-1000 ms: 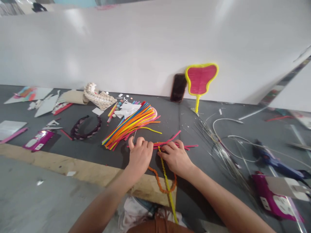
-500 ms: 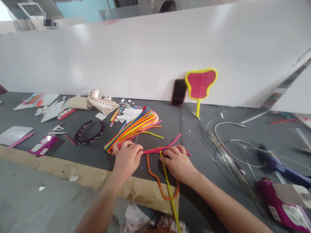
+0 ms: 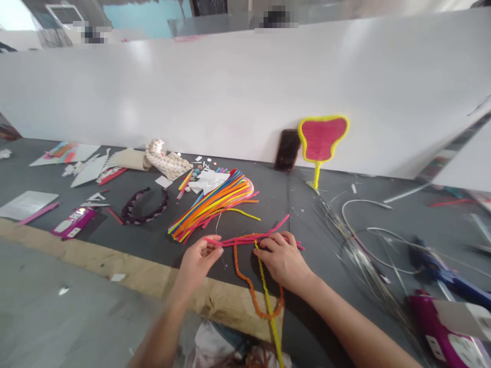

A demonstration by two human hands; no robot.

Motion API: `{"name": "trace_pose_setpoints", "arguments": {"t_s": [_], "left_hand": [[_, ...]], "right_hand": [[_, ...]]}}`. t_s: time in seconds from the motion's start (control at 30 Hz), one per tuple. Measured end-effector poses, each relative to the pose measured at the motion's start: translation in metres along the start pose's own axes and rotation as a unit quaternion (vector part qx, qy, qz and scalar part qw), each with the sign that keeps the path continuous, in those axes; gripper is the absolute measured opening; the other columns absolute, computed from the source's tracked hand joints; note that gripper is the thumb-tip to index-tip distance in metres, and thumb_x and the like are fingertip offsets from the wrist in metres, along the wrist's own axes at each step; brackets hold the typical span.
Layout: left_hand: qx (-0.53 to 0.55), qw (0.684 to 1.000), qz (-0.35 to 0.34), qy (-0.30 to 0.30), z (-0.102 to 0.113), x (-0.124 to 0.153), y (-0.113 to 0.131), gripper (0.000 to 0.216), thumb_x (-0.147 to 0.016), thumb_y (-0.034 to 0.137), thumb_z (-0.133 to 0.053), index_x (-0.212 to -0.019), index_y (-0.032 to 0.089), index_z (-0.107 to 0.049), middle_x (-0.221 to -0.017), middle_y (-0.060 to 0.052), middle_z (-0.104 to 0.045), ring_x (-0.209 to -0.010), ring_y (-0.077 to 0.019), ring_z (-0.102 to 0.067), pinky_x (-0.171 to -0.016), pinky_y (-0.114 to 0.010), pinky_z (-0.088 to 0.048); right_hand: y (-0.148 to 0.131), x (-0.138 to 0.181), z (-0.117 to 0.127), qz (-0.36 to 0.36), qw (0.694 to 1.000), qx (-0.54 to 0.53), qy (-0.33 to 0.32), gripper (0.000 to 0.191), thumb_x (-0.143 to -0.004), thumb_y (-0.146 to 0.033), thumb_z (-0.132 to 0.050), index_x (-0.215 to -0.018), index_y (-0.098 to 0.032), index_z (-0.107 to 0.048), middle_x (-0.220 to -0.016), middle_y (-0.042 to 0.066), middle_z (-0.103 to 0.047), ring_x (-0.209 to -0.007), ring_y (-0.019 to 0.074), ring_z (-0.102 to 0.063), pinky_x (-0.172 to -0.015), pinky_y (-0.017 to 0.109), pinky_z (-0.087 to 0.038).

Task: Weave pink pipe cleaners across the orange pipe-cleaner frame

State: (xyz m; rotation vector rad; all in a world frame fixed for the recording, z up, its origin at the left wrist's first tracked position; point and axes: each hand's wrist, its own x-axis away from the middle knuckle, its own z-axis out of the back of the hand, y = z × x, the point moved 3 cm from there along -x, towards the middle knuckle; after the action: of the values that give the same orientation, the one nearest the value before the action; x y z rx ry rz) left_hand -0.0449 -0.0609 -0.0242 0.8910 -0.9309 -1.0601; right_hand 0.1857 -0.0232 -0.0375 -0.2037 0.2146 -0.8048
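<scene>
Several pink pipe cleaners lie crosswise between my two hands, some ends sticking out to the right. My left hand pinches their left end between thumb and fingers. Bent over their right part is my right hand, its fingers pressing them on the dark table; the fingertips are partly hidden. An orange twisted pipe cleaner hangs in a loop from the pink strands toward me. Beside it, a yellow pipe cleaner, twisted in its upper part, runs down past the table edge. A thick bundle of coloured pipe cleaners rests just behind my left hand.
Against the white partition lean a phone and a yellow-edged pink paddle shape. Loose wires, a blue glue gun and a purple-white box lie right. A braided headband and purple power strip lie left.
My left hand has turned from palm down to thumb-side up and now pinches the pink ends, which show above its fingers. My right hand stays in place. The view has shifted slightly.
</scene>
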Motion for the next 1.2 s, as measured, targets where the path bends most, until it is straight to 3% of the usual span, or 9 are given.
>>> {"name": "trace_pose_setpoints", "arguments": {"t_s": [0.13, 0.23, 0.33, 0.47, 0.57, 0.67, 0.8, 1.0, 1.2], "left_hand": [[0.02, 0.995, -0.097, -0.03, -0.024, 0.0, 0.007, 0.03, -0.085, 0.045, -0.057, -0.086, 0.018, -0.07, -0.083, -0.004, -0.065, -0.068, -0.0135, -0.062, -0.061, -0.025, -0.054], [-0.019, 0.98, -0.188, -0.058, -0.036, -0.005, 0.01, 0.03, -0.09, 0.042, -0.052, -0.102, 0.02, -0.068, -0.095, -0.006, -0.063, -0.078, -0.0139, -0.063, -0.067, -0.025, -0.055], [-0.125, 0.958, -0.248, -0.067, -0.041, -0.012, 0.008, 0.035, -0.09, 0.037, -0.056, -0.121, 0.022, -0.059, -0.092, -0.003, -0.06, -0.077, -0.0133, -0.061, -0.069, -0.025, -0.054], [-0.337, 0.882, -0.329, 0.01, -0.034, -0.021, 0.008, 0.027, -0.095, 0.026, -0.045, -0.116, 0.019, -0.061, -0.088, -0.005, -0.061, -0.081, -0.0173, -0.06, -0.072, -0.029, -0.052], [-0.411, 0.83, -0.375, 0.031, -0.027, -0.025, 0.011, 0.023, -0.096, 0.025, -0.045, -0.104, 0.017, -0.065, -0.089, -0.008, -0.065, -0.085, -0.0202, -0.06, -0.077, -0.033, -0.051], [-0.376, 0.841, -0.389, 0.017, -0.026, -0.027, 0.014, 0.024, -0.097, 0.028, -0.044, -0.092, 0.019, -0.066, -0.086, -0.006, -0.068, -0.083, -0.0174, -0.062, -0.077, -0.03, -0.05], [-0.322, 0.881, -0.344, -0.037, -0.034, -0.025, 0.015, 0.023, -0.097, 0.03, -0.044, -0.099, 0.02, -0.064, -0.087, -0.004, -0.069, -0.082, -0.0147, -0.064, -0.075, -0.026, -0.049], [-0.385, 0.848, -0.36, -0.065, -0.042, -0.024, 0.02, 0.021, -0.091, 0.026, -0.054, -0.109, 0.025, -0.065, -0.101, -0.004, -0.07, -0.101, -0.0225, -0.056, -0.088, -0.04, -0.039], [-0.4, 0.832, -0.374, -0.089, -0.041, -0.034, 0.024, 0.027, -0.081, 0.031, -0.069, -0.108, 0.028, -0.067, -0.115, -0.004, -0.065, -0.117, -0.0281, -0.048, -0.098, -0.05, -0.029]], "right_hand": [[0.0, 0.0, 0.001, -0.005, 1.0, -0.004, -0.005, 0.027, -0.091, -0.021, -0.054, -0.11, -0.033, -0.069, -0.111, 0.002, -0.069, -0.106, 0.0229, -0.049, -0.094, 0.042, -0.024], [-0.001, 0.0, 0.002, -0.011, 1.0, -0.006, -0.007, 0.027, -0.092, -0.022, -0.053, -0.111, -0.034, -0.069, -0.11, 0.002, -0.069, -0.106, 0.0225, -0.048, -0.093, 0.042, -0.024], [-0.002, 0.0, 0.003, -0.009, 1.0, -0.012, -0.003, 0.028, -0.092, -0.021, -0.053, -0.112, -0.034, -0.069, -0.11, 0.002, -0.069, -0.107, 0.0226, -0.048, -0.094, 0.042, -0.024], [-0.002, 0.001, 0.005, -0.003, 1.0, -0.016, 0.006, 0.026, -0.092, -0.02, -0.052, -0.107, -0.032, -0.07, -0.109, 0.002, -0.069, -0.105, 0.0221, -0.048, -0.094, 0.042, -0.024], [-0.001, 0.0, 0.005, -0.004, 1.0, -0.015, 0.01, 0.025, -0.091, -0.019, -0.053, -0.106, -0.031, -0.07, -0.108, 0.003, -0.07, -0.104, 0.0224, -0.049, -0.094, 0.043, -0.023], [-0.001, 0.0, 0.003, 0.0, 1.0, -0.017, 0.015, 0.024, -0.09, -0.02, -0.055, -0.106, -0.031, -0.07, -0.106, 0.002, -0.071, -0.103, 0.0224, -0.05, -0.093, 0.042, -0.023], [-0.001, 0.001, 0.003, 0.013, 0.999, -0.015, 0.041, 0.022, -0.088, -0.019, -0.059, -0.104, -0.031, -0.07, -0.104, 0.001, -0.071, -0.101, 0.0215, -0.052, -0.092, 0.041, -0.024], [0.006, -0.001, 0.008, 0.021, 0.993, -0.039, 0.107, 0.021, -0.093, -0.016, -0.052, -0.107, -0.024, -0.066, -0.091, 0.001, -0.073, -0.088, 0.0166, -0.055, -0.089, 0.036, -0.026], [0.017, -0.009, 0.01, -0.019, 0.991, 0.025, 0.133, 0.013, -0.092, -0.025, -0.057, -0.09, -0.022, -0.07, -0.085, 0.003, -0.07, -0.087, 0.0185, -0.052, -0.084, 0.034, -0.027]]}}
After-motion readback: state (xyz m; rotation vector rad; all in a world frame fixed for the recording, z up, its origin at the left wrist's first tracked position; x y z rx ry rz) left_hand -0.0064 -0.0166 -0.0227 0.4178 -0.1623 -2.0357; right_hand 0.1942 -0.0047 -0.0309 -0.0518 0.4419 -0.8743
